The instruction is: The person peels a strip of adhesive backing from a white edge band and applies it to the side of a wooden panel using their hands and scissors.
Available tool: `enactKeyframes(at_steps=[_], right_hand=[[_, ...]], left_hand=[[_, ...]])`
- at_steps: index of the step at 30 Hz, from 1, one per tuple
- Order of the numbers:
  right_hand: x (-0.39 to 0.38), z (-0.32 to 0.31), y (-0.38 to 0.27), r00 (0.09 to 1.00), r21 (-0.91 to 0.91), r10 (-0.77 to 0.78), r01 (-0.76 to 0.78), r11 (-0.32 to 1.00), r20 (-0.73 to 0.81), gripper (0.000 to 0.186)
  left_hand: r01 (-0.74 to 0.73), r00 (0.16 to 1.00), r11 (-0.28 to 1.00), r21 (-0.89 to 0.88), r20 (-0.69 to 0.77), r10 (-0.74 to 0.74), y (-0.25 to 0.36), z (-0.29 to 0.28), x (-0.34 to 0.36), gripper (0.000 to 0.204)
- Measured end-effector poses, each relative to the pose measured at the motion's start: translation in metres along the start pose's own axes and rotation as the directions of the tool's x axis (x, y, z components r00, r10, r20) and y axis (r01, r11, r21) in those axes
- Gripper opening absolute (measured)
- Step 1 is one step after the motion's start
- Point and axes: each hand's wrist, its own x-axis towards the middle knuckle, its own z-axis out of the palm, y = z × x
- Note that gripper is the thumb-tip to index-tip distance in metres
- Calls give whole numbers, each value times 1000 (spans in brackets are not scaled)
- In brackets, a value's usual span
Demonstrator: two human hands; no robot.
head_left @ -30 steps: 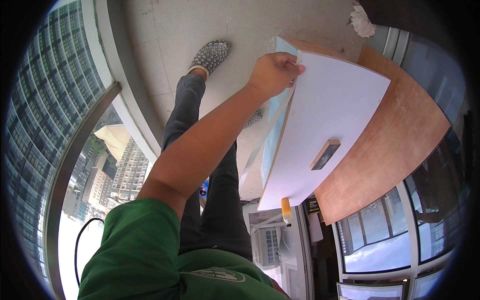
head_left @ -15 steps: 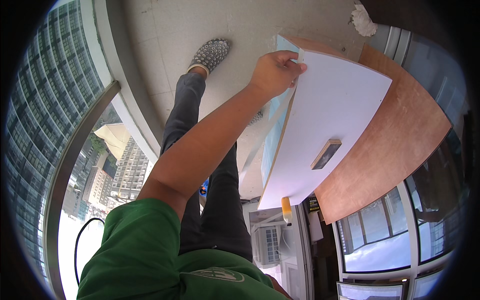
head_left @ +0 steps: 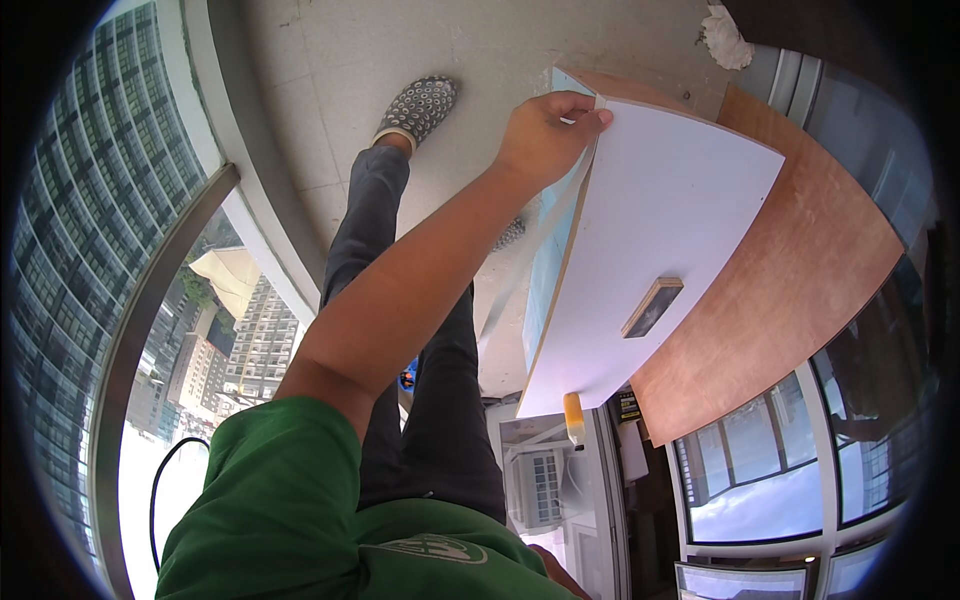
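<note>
Left hand (head_left: 545, 135) grip clenched on top corner of white board (head_left: 650, 250), pinching its edge. Board stands tilted on edge, leaning against brown plywood sheet (head_left: 800, 290). Rectangular slot (head_left: 652, 307) mid-panel. Right hand out of view

Pale tiled floor (head_left: 330, 60) at the far side, with a crumpled white rag (head_left: 725, 38) at its far right corner. Curved reddish-brown plywood sheet (head_left: 800, 290) on the right; yellow-handled tool (head_left: 574, 418) near its lower edge, beside a white air-conditioning unit (head_left: 535, 485). Window glass (head_left: 90, 230) on the left shows high-rise buildings (head_left: 255, 335); a black cable (head_left: 160, 490) loops at near left.
</note>
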Motion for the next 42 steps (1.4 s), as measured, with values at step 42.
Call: enactKeyframes(at_steps=[42], right_hand=[[23, -13, -43, 897, 130, 411, -432, 892, 160, 21]], left_hand=[[48, 999, 944, -327, 8, -48, 3, 2, 1, 26]])
